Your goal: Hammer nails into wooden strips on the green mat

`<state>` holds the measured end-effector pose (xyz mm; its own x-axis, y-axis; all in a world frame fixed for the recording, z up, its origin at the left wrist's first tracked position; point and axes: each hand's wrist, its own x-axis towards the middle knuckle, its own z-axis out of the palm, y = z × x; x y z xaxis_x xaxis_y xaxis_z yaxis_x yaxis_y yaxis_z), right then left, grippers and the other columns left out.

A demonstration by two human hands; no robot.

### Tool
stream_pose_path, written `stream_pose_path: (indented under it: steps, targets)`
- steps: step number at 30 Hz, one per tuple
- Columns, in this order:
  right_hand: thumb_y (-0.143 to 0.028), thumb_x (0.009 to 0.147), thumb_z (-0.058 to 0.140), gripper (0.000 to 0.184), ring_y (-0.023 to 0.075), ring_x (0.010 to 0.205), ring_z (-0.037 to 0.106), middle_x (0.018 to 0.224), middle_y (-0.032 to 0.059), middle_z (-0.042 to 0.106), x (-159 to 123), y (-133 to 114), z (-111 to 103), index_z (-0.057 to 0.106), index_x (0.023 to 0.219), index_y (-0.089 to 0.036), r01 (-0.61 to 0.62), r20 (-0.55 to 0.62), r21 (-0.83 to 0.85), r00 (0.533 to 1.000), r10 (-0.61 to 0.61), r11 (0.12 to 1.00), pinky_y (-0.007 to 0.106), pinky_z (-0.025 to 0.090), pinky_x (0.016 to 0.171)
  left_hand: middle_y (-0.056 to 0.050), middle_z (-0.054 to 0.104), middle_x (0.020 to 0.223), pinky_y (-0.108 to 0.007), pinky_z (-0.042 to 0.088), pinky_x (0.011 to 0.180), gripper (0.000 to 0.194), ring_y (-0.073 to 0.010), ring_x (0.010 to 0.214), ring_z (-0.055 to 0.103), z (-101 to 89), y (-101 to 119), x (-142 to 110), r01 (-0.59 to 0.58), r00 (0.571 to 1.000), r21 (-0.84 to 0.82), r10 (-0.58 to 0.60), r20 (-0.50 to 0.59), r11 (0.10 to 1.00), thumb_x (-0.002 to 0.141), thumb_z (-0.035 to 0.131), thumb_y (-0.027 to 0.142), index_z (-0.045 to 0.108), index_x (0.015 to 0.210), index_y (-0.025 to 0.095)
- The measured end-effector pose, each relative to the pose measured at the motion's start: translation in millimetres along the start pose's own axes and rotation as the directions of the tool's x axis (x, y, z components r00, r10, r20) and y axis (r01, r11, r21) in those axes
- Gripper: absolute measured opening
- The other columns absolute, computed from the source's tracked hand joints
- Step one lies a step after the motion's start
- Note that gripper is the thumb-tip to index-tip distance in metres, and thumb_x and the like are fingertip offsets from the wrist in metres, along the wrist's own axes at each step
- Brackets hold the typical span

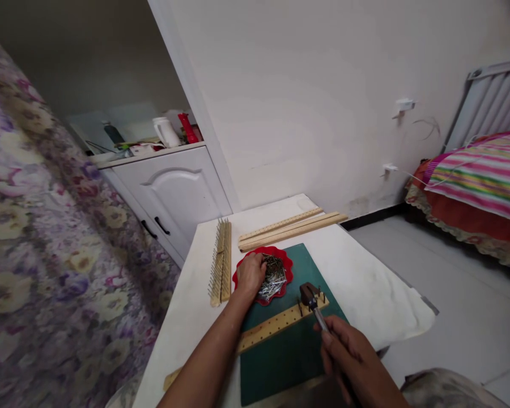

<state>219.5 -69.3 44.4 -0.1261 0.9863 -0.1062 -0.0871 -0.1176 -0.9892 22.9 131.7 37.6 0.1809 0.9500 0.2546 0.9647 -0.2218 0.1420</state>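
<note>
My left hand [250, 275] reaches into a red scalloped dish [285, 259] heaped with small metal nails [273, 279]; its fingers are curled into the pile. My right hand [348, 351] is closed round the handle of a small hammer [310, 296], whose dark head rests at the far end of a wooden strip [272, 327] drilled with a row of holes. A few nails stand upright in that end of the strip. The strip lies slantwise on a green cutting mat [289, 357].
A finished strip bristling with nails [221, 262] lies on its side left of the dish. Two or three plain wooden strips [291, 225] lie at the table's far edge. White-covered table [378, 289], white cabinet [174, 192] behind, floral curtain [46, 226] left, bed [480, 192] right.
</note>
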Motion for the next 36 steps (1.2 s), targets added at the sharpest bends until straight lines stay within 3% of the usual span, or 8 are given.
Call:
stream_pose_path:
  steps: [8, 16, 18, 21, 23, 26, 30, 36]
  targets:
    - [-0.054, 0.088, 0.041, 0.034, 0.004, 0.027, 0.031, 0.051, -0.009, 0.051, 1, 4, -1, 0.045, 0.092, -0.021, -0.021, 0.024, 0.033, 1.0, 0.02, 0.999, 0.016, 0.019, 0.029, -0.005, 0.066, 0.096, -0.029, 0.04, 0.076, 0.017, -0.0214, 0.092, 0.057, 0.0, 1, 3, -0.027, 0.999, 0.045, 0.025, 0.033, 0.999, 0.084, 0.049, 0.024, 0.064, 0.092, 0.022]
    - [-0.053, 0.088, 0.041, 0.033, 0.0034, 0.028, 0.032, 0.05, -0.0092, 0.05, 2, 4, -2, 0.045, 0.091, -0.02, -0.014, 0.002, 0.029, 1.0, 0.014, 0.999, 0.015, 0.018, 0.029, -0.003, 0.065, 0.089, -0.026, 0.038, 0.069, 0.013, -0.0181, 0.085, 0.058, -10.2, 3, 2, -0.04, 0.999, -0.001, 0.04, -0.021, 0.999, 0.081, 0.049, 0.02, 0.061, 0.085, 0.021]
    - [-0.052, 0.089, 0.041, 0.032, 0.0029, 0.027, 0.032, 0.051, -0.0093, 0.051, 2, 2, -2, 0.044, 0.092, -0.02, -0.012, 0.0, 0.044, 1.0, 0.012, 0.999, 0.015, 0.019, 0.029, -0.003, 0.064, 0.088, -0.024, 0.038, 0.067, 0.014, -0.0164, 0.081, 0.058, -16.9, 4, -5, -0.041, 0.997, -0.042, 0.038, -0.062, 0.998, 0.082, 0.046, 0.02, 0.06, 0.086, 0.02]
    - [-0.05, 0.089, 0.041, 0.031, 0.0025, 0.027, 0.034, 0.054, -0.009, 0.053, 0, -2, -4, 0.043, 0.094, -0.02, -0.011, 0.015, 0.046, 1.0, 0.01, 0.999, 0.015, 0.02, 0.028, 0.0, 0.062, 0.077, -0.022, 0.038, 0.061, 0.013, -0.013, 0.068, 0.055, -26.8, 7, -26, -0.056, 0.993, -0.246, 0.028, -0.116, 0.968, 0.082, 0.045, 0.021, 0.058, 0.084, 0.019]
    - [-0.048, 0.09, 0.041, 0.028, 0.0023, 0.027, 0.035, 0.055, -0.009, 0.053, 0, -3, -4, 0.044, 0.095, -0.02, -0.008, 0.007, 0.045, 1.0, 0.008, 0.999, 0.014, 0.021, 0.029, 0.002, 0.058, 0.068, -0.02, 0.037, 0.056, 0.011, -0.0113, 0.06, 0.052, -31.3, 11, -45, -0.07, 0.994, -0.408, 0.03, -0.105, 0.91, 0.08, 0.047, 0.02, 0.057, 0.083, 0.019]
    - [-0.046, 0.091, 0.041, 0.027, 0.0025, 0.027, 0.035, 0.056, -0.009, 0.054, 0, 0, -5, 0.045, 0.098, -0.021, -0.002, -0.004, 0.051, 1.0, 0.003, 0.999, 0.014, 0.022, 0.029, 0.003, 0.056, 0.064, -0.019, 0.036, 0.053, 0.012, -0.0106, 0.056, 0.05, -32.5, 20, -76, -0.092, 0.996, -0.52, 0.071, -0.06, 0.849, 0.08, 0.047, 0.021, 0.059, 0.084, 0.02]
    - [-0.046, 0.091, 0.041, 0.027, 0.0034, 0.027, 0.036, 0.055, -0.009, 0.053, 1, 3, -5, 0.046, 0.098, -0.021, 0.004, -0.016, 0.033, 1.0, -0.003, 0.999, 0.015, 0.023, 0.029, 0.001, 0.059, 0.068, -0.019, 0.038, 0.056, 0.014, -0.0114, 0.06, 0.053, -24.7, 32, -104, -0.143, 0.988, -0.517, 0.157, -0.018, 0.844, 0.079, 0.047, 0.017, 0.06, 0.083, 0.02]
    - [-0.045, 0.091, 0.041, 0.026, 0.0038, 0.028, 0.036, 0.056, -0.0085, 0.053, 1, 4, -6, 0.047, 0.098, -0.02, 0.002, -0.017, 0.026, 1.0, -0.002, 1.0, 0.016, 0.022, 0.03, -0.001, 0.062, 0.074, -0.022, 0.04, 0.061, 0.016, -0.0137, 0.067, 0.057, -15.7, 39, -111, -0.141, 0.987, -0.434, 0.16, 0.008, 0.89, 0.079, 0.044, 0.013, 0.058, 0.081, 0.02]
